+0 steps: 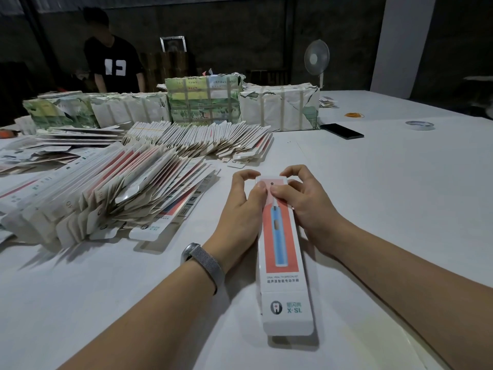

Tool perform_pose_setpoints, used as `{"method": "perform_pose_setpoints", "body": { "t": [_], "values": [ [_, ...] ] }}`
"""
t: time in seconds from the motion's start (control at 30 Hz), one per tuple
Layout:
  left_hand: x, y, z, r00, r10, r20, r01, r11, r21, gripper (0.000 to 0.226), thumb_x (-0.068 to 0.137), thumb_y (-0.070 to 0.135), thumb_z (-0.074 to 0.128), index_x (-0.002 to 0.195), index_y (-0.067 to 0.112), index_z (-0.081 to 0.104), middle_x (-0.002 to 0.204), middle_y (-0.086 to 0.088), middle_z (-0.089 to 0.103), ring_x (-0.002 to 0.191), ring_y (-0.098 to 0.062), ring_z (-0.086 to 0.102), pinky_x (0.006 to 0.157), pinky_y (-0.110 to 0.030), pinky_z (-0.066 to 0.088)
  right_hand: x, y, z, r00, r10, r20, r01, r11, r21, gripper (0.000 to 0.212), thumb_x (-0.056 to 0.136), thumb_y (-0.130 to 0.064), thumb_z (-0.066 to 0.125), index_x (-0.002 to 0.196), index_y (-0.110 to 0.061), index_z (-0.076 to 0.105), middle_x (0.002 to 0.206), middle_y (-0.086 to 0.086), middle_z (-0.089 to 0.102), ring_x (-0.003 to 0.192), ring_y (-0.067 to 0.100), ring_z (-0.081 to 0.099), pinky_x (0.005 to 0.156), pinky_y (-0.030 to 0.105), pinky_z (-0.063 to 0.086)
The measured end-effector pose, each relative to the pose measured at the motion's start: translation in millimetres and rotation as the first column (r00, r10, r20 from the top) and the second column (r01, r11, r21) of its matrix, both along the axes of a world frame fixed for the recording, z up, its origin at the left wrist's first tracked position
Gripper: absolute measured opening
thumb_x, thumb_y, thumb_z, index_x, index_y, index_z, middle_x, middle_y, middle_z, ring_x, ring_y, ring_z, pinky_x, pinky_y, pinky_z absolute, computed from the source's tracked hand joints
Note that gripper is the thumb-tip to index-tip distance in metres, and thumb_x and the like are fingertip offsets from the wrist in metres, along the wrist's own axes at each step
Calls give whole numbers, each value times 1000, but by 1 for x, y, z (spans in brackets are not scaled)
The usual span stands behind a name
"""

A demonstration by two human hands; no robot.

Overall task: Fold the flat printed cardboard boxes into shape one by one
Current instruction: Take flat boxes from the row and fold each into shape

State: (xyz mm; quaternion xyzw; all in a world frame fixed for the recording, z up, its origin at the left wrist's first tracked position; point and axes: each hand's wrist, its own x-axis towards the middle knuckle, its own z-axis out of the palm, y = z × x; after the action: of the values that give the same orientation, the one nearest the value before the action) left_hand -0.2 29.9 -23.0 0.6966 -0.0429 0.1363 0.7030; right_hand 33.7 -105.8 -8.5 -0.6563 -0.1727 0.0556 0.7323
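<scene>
— Why so much white table (400, 209), with everything pushed left and back?
— Keeps a bare patch in front for folding. Wrapped bundles (277, 108) parked along the far edge, likely unopened stock, out of the way

— And the fanned stacks (112, 198) on the left?
— Flat boxes, overlapped and within easy reach of the left arm, probably so one slides off at a time

— Where's the box (280, 244) in work?
— Lying lengthwise on the table between both forearms, printed face up, near end flap sticking out flat

— Why both hands at the far end?
— Looks like closing that end. Left hand (242, 206) curled round the left edge, thumb on top; right hand (304, 201) gripping the right edge, fingertips hooked over the far end, thumb pressing down. Squeezing from both sides likely holds the tube square while the flap tucks

— Phone (342, 131) and tape roll (420, 125)?
— Well apart on the right, clear of the work
</scene>
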Motion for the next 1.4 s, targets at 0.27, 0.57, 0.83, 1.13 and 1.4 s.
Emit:
{"method": "perform_pose_setpoints", "body": {
  "t": [0.27,0.57,0.83,1.13,1.4],
  "values": [
    [-1,2,0,1000,-27,1,27,999,-33,8,102,42,50,109,41,48,79,-2,75,67,-21,74,58,-30,57,1,1,-3,999,-32,24,32,999,22,17,96,-24,65,101,-29,49,91,3,70,68,21,75,57,25,57],
    [0,6,-1,999,-20,-30,17,996,-90,11,104,33,49,113,40,49,69,0,73,61,-17,72,53,-24,55,2,3,-2,989,-137,62,141,988,-60,16,95,-33,67,103,-34,53,108,-1,66,78,17,75,59,23,58],
    [2,8,0,994,72,-80,-85,980,-179,9,105,37,51,110,43,49,73,-6,74,58,-24,72,40,-26,48,5,-9,15,990,-15,139,72,906,-418,38,89,-40,72,124,-34,59,118,-3,66,85,16,74,74,35,63],
    [-3,6,5,998,-55,-31,50,989,-140,37,83,50,68,104,42,38,83,-12,77,46,-26,66,36,-28,48,-10,-21,42,936,154,316,183,555,-811,39,77,-50,75,107,-26,66,92,-7,64,79,12,65,68,31,56],
    [7,6,-4,999,5,-37,-9,996,-94,16,92,72,47,97,57,46,89,-10,75,60,-39,72,42,-26,43,-30,-121,60,933,-42,358,352,317,-881,46,82,-50,66,121,-27,70,105,-2,73,93,19,66,84,39,56]
  ]
}}
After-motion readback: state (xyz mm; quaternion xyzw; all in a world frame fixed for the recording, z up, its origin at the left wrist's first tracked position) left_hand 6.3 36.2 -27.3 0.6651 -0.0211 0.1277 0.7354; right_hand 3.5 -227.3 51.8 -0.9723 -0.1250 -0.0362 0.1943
